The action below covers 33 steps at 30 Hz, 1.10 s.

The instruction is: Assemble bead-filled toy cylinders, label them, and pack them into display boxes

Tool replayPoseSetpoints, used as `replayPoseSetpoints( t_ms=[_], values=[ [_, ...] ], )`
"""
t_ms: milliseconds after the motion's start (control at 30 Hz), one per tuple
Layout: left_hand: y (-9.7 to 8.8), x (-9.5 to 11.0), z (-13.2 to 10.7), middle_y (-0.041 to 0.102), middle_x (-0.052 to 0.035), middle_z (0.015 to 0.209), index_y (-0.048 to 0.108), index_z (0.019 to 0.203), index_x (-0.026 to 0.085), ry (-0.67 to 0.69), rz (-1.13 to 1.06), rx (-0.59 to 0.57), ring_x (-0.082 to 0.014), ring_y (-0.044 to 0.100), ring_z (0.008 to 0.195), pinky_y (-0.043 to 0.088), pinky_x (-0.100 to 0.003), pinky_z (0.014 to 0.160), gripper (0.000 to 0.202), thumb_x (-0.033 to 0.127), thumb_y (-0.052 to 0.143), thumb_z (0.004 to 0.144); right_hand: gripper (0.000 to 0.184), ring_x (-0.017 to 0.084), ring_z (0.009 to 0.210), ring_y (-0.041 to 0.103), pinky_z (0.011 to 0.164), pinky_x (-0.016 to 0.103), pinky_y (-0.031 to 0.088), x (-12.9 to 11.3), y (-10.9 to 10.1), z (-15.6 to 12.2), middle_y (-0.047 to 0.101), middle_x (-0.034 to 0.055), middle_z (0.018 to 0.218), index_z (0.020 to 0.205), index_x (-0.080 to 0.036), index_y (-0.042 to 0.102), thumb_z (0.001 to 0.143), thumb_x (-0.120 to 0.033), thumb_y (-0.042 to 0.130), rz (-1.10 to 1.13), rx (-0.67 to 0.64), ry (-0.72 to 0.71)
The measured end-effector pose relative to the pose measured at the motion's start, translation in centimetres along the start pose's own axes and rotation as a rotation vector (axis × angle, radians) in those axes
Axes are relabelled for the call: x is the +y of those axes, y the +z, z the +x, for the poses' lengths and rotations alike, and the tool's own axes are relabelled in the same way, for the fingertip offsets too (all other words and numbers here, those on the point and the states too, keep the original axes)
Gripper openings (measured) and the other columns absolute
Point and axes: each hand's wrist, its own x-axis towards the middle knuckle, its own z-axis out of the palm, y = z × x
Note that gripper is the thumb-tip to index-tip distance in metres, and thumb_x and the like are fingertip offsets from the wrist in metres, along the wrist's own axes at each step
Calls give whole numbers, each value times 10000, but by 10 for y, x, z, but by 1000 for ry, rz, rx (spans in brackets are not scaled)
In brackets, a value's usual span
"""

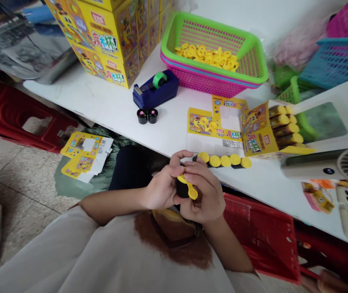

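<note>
White table (109, 108): two black cups (142, 118), five yellow caps (225, 161), one lidded cup (181, 189) pinched by both hands (162, 189) (206, 193)

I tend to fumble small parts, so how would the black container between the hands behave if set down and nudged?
The black container looks round, so it would probably roll if laid on its side. Being small beside the left hand and right hand, it is likely light and easily knocked. The projecting yellow tab looks thin, so it may bend if caught.
</note>
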Motion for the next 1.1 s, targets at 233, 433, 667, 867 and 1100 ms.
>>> replayPoseSetpoints(
  t_ms=[233, 433, 667, 867, 1100],
  values=[
    [-1, -4, 3, 622, 52, 925, 400, 1204, 319, 47, -12, 10, -88, 522, 536, 339, -166, 395, 541, 480, 761, 835, 477, 256, 1176, 733, 1071, 507, 629, 9, -5, -2, 707, 99, 1226, 1410, -256, 582, 942, -217, 663, 229, -17, 113],
    [-2, -7, 4, 651, 37, 1071, 414, 1180, 333, 4, -60, 30, -137, 665, 826, 548, -252, 694, 531, 428, 790, 818, 554, 296, 1200, 725, 956, 470, 676, 14, -20, -6, 689, 130, 1304, 1434, -286, 598, 962, -558, 701, 392, -58, 207],
    [-1, -1, 1, 597, 87, 877, 317, 1219, 333, -4, 68, -64, -65, 516, 507, 342, -147, 415, 656, 605, 793, 859, 621, 251, 1169, 722, 1020, 458, 662, 10, -14, -3, 649, 96, 1244, 1472, -247, 565, 889, -210, 776, 199, -10, 93],
    [4, -2, 1, 531, 110, 799, 354, 1196, 306, -46, 36, 48, -47, 441, 461, 316, -147, 430, 680, 560, 836, 789, 473, 247, 1126, 739, 970, 462, 693, 4, -6, 2, 673, 89, 1181, 1305, -212, 628, 850, -95, 688, 139, 56, 68],
    [5, -2, 4, 600, 50, 986, 414, 1084, 269, -26, -75, 113, -58, 539, 572, 335, -149, 446, 585, 404, 832, 697, 478, 234, 1086, 762, 1018, 474, 679, -4, 3, 3, 749, 106, 1126, 1265, -157, 668, 831, 18, 570, 28, 91, 49]
  ],
)
